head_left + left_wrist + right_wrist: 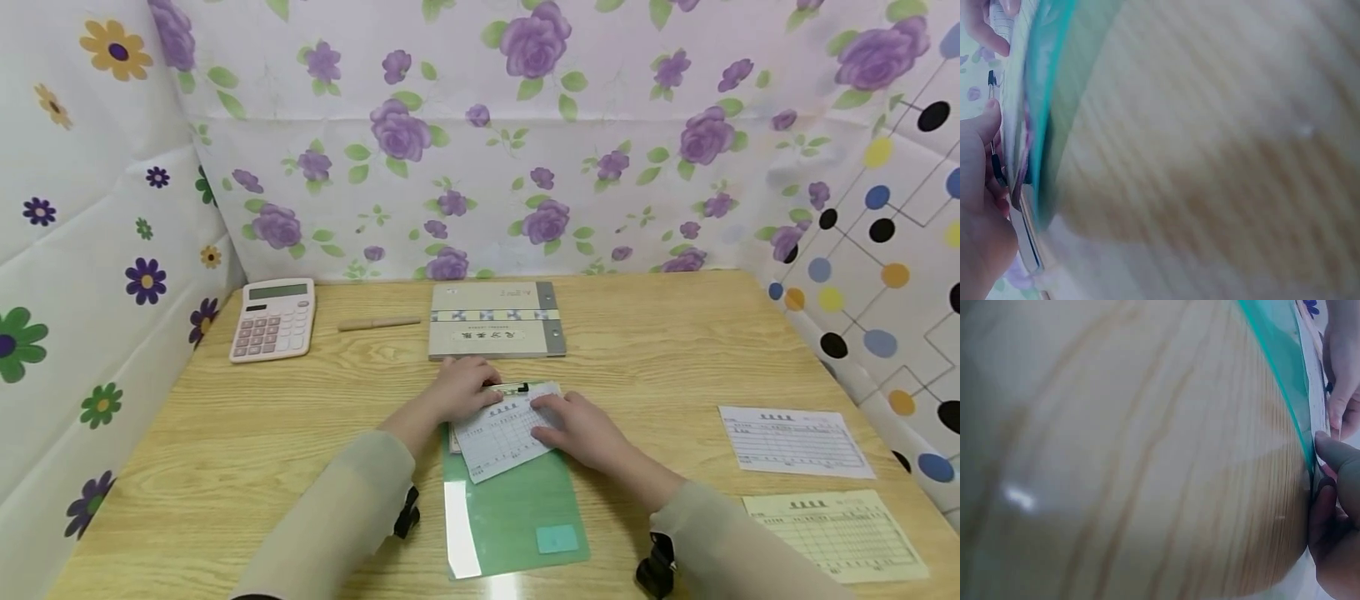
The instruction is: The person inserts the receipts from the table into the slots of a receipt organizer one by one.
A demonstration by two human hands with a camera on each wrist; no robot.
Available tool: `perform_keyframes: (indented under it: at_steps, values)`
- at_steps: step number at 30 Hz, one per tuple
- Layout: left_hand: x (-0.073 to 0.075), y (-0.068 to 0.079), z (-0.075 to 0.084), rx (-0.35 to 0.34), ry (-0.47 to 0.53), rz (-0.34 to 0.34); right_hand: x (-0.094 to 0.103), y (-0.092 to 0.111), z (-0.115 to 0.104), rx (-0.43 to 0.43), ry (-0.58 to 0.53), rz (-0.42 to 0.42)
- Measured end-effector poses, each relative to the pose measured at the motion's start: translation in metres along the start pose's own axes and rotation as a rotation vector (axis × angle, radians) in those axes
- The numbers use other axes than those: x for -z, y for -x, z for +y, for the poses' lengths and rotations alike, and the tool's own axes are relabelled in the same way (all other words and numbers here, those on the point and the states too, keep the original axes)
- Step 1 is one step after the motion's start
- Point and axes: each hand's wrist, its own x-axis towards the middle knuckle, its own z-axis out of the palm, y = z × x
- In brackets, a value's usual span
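A green clip folder (517,517) lies on the table with a metal clip (516,388) with black ends along its far edge. A printed white form (498,446) lies tilted over the folder's upper half. At the clip is my left hand (467,392); in the left wrist view its thumb (988,122) presses on the metal bar and its fingers curl behind. My right hand (585,429) pinches the form's right edge, thumb and fingertips at the paper. Part of another sheet (453,440) shows from under the form's left side.
A pink calculator (273,321) and a brown pen (378,323) lie at the back left. Beyond the folder is a banded grey account book (495,321). A white form (795,442) and a yellow form (840,533) lie at the right. Patterned cloth walls (480,167) enclose the table.
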Motion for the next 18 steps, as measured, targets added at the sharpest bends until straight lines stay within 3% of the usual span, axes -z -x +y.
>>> perform_keyframes:
  at_steps: [18]
  values:
    - [0.0044,-0.0007,0.0013,0.003,-0.021,-0.015,-0.0095,-0.0100,-0.0099,-0.106,0.106,0.084]
